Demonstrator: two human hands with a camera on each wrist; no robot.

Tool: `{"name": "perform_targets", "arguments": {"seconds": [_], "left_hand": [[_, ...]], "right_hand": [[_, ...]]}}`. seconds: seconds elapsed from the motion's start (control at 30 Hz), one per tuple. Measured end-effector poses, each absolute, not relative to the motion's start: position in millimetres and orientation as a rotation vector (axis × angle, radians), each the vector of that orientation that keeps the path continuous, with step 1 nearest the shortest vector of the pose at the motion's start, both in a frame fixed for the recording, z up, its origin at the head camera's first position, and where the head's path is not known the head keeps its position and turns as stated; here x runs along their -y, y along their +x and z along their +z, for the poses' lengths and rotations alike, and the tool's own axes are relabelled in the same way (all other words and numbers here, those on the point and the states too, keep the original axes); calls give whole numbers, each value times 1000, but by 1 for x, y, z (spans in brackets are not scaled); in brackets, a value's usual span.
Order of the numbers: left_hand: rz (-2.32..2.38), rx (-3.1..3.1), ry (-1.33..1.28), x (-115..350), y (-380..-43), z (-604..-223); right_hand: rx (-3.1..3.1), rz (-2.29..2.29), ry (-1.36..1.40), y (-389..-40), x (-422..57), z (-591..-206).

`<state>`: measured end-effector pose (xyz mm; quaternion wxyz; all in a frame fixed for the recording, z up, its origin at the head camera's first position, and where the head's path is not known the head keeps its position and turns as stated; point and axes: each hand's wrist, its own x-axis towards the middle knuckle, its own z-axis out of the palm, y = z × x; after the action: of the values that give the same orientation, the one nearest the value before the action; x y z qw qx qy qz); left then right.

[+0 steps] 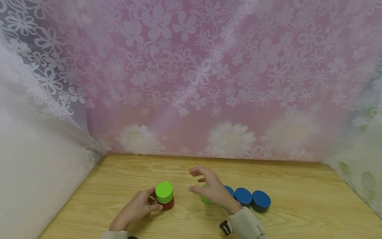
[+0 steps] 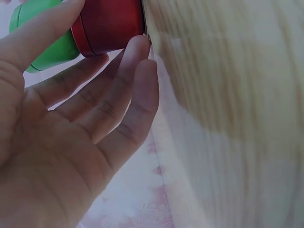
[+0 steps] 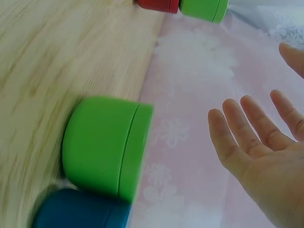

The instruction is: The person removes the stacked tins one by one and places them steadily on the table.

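Observation:
A green round lidded tin [image 1: 164, 192] sits on top of a red lidded tin [image 1: 167, 204], forming a stack on the wooden table. My left hand [image 1: 140, 203] holds the red tin low down, thumb in front and fingers curved behind it. In the left wrist view the red tin [image 2: 111, 23] lies between thumb and fingers. My right hand [image 1: 212, 189] is raised above the row of tins to the right, its fingers spread with nothing between them. Partly hidden below it is another green tin [image 1: 206, 199], seen whole in the right wrist view as a green tin [image 3: 102, 147].
Blue lidded tins [image 1: 243, 197] continue the row to the right of the second green tin, standing close together. The rightmost blue tin [image 1: 261, 201] is fully in sight. Behind the wooden table [image 1: 298, 186] hangs a pink flowered cloth [image 1: 191, 83], with pale cloth at both sides.

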<state>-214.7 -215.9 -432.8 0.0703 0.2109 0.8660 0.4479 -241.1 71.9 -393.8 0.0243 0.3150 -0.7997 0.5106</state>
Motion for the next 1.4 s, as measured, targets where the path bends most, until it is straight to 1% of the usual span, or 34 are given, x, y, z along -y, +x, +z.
{"name": "perform_targets", "arguments": {"seconds": [0.53,0.93,1.4], "left_hand": [[1335,-2634,653,214,-214,-433],[1346,-2629,665,216,-215,-434],[1316,-2633,668,216,-215,-432]], "right_hand": [[2478,1628,1033,-242,-40,-397],[2513,1651,1058,-240,-25,-400],[2587,1562,1054,-239,-12,-403]]}}
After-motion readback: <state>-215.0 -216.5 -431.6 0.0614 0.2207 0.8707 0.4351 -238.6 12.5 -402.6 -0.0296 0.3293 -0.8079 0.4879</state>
